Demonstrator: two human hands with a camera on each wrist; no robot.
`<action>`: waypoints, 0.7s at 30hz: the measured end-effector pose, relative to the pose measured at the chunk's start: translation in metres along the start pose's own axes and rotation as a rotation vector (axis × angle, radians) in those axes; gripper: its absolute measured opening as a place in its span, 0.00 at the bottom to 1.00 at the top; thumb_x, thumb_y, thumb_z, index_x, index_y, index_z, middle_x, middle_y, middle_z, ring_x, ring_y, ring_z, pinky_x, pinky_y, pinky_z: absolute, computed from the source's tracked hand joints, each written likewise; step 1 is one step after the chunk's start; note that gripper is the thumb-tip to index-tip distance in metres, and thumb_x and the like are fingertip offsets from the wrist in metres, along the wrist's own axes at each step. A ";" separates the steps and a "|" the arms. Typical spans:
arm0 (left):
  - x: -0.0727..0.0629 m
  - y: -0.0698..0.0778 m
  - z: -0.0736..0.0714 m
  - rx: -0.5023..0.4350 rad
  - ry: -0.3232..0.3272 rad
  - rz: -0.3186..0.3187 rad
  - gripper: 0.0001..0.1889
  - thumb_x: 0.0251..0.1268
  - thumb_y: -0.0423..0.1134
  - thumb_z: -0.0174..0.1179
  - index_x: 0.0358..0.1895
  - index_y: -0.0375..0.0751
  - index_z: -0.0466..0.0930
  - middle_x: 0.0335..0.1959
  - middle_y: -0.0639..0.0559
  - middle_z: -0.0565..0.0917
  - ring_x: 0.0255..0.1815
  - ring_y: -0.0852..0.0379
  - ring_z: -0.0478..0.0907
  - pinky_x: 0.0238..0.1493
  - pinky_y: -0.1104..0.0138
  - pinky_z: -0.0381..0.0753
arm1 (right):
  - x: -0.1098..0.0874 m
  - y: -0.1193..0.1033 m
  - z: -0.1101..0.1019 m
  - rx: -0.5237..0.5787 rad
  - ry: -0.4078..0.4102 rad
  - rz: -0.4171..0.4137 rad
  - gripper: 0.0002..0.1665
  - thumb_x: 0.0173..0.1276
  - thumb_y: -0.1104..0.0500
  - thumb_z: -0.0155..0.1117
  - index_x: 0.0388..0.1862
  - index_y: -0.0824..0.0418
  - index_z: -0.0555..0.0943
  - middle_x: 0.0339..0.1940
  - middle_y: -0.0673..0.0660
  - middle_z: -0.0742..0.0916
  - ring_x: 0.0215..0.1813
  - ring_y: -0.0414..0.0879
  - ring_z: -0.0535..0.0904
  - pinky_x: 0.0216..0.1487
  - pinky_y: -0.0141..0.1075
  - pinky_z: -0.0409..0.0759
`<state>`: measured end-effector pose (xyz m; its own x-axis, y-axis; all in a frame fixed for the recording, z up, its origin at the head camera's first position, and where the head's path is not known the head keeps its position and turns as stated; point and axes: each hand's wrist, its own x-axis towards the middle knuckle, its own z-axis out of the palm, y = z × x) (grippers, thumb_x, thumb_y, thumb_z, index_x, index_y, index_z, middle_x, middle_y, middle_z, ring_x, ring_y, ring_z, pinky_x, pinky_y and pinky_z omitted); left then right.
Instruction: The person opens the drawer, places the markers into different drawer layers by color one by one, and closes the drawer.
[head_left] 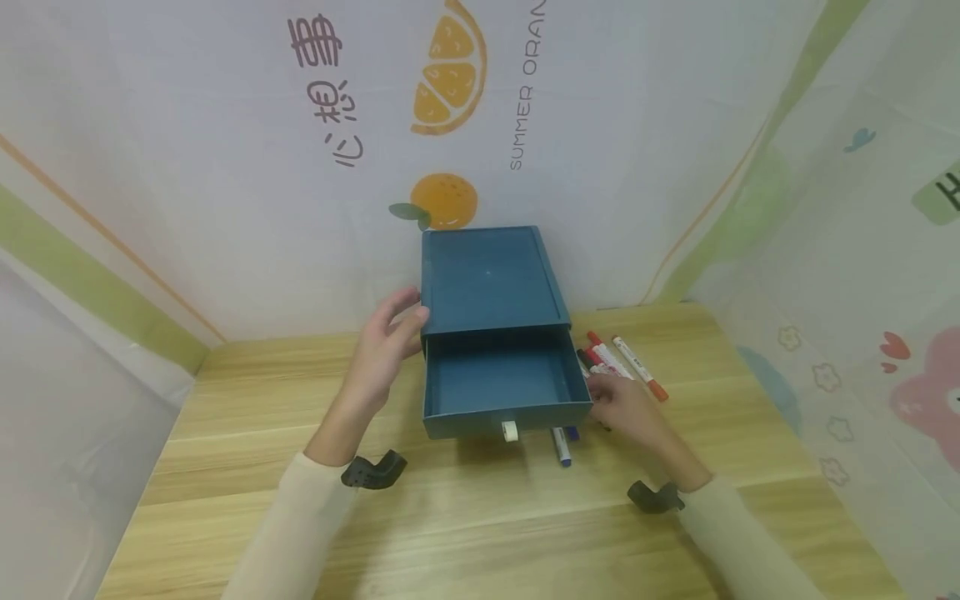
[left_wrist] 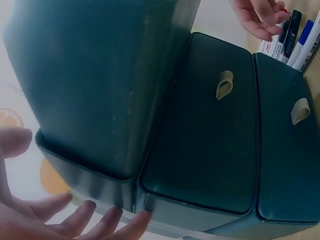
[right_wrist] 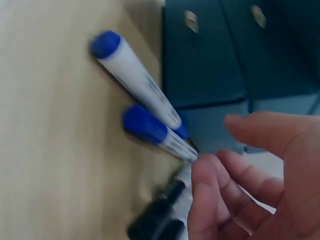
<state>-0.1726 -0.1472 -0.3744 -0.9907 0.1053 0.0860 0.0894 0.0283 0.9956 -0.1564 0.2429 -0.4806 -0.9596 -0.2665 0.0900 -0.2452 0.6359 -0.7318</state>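
Note:
A dark blue drawer box (head_left: pixel 487 275) stands on the table with its top drawer (head_left: pixel 465 425) pulled out; nothing lies in the visible part of the drawer. My left hand (head_left: pixel 381 350) is at the box's left side, fingers relaxed, the tips at its side edge in the left wrist view. By the drawer's right front corner, my right hand (head_left: pixel 626 408) reaches low toward several markers. In the right wrist view its thumb and bent fingers stand apart with nothing seen between them. Close to the fingertips lie a blue-capped marker (right_wrist: pixel 155 132) and black-capped markers (right_wrist: pixel 152 217).
Two lower drawers (left_wrist: pixel 200 135) with loop pulls are closed. A second blue-capped marker (right_wrist: pixel 135 77) lies beside the box. Farther right is an orange-capped marker (head_left: pixel 637 367) near red ones. A printed cloth (head_left: pixel 600 167) hangs behind the wooden table (head_left: pixel 247 417).

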 end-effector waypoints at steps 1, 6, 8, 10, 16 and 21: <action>0.001 0.000 0.001 0.002 0.001 -0.004 0.32 0.89 0.43 0.56 0.86 0.33 0.61 0.86 0.40 0.65 0.82 0.37 0.68 0.76 0.39 0.75 | 0.001 0.009 0.007 -0.006 0.013 -0.038 0.16 0.63 0.66 0.70 0.50 0.68 0.90 0.33 0.53 0.89 0.29 0.44 0.78 0.27 0.34 0.75; 0.004 -0.002 0.001 0.011 0.002 -0.023 0.32 0.88 0.42 0.57 0.86 0.34 0.62 0.85 0.40 0.66 0.82 0.37 0.68 0.75 0.40 0.75 | 0.008 0.047 0.032 -0.077 0.037 -0.108 0.14 0.69 0.59 0.72 0.51 0.63 0.92 0.24 0.45 0.83 0.23 0.40 0.72 0.22 0.34 0.70; 0.004 -0.003 0.001 0.014 -0.001 -0.031 0.32 0.88 0.42 0.57 0.86 0.34 0.62 0.85 0.39 0.66 0.82 0.37 0.68 0.75 0.40 0.76 | 0.009 0.056 0.039 -0.120 0.013 -0.078 0.17 0.71 0.53 0.76 0.53 0.61 0.92 0.20 0.42 0.80 0.21 0.38 0.72 0.19 0.35 0.72; 0.005 -0.004 0.001 0.018 -0.002 -0.039 0.33 0.87 0.43 0.57 0.86 0.34 0.62 0.85 0.39 0.66 0.81 0.37 0.69 0.75 0.41 0.76 | 0.009 0.058 0.044 -0.174 -0.003 -0.062 0.20 0.69 0.49 0.79 0.54 0.60 0.92 0.21 0.40 0.81 0.21 0.36 0.74 0.21 0.35 0.76; 0.004 -0.004 0.001 0.024 -0.008 -0.052 0.33 0.88 0.44 0.57 0.86 0.34 0.63 0.85 0.39 0.66 0.82 0.38 0.69 0.76 0.42 0.76 | -0.008 0.011 0.046 -0.243 0.040 -0.124 0.38 0.62 0.48 0.86 0.65 0.67 0.86 0.37 0.55 0.93 0.30 0.41 0.82 0.33 0.44 0.88; 0.004 -0.006 0.001 0.040 -0.010 -0.051 0.33 0.88 0.44 0.57 0.86 0.34 0.62 0.85 0.39 0.65 0.82 0.37 0.68 0.75 0.41 0.76 | -0.016 -0.023 0.045 -0.263 0.023 -0.037 0.38 0.60 0.53 0.86 0.67 0.66 0.85 0.36 0.54 0.92 0.29 0.41 0.78 0.33 0.43 0.85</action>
<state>-0.1766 -0.1457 -0.3799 -0.9931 0.1126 0.0344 0.0428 0.0737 0.9964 -0.1294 0.1996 -0.4951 -0.9514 -0.2787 0.1311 -0.3050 0.7932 -0.5270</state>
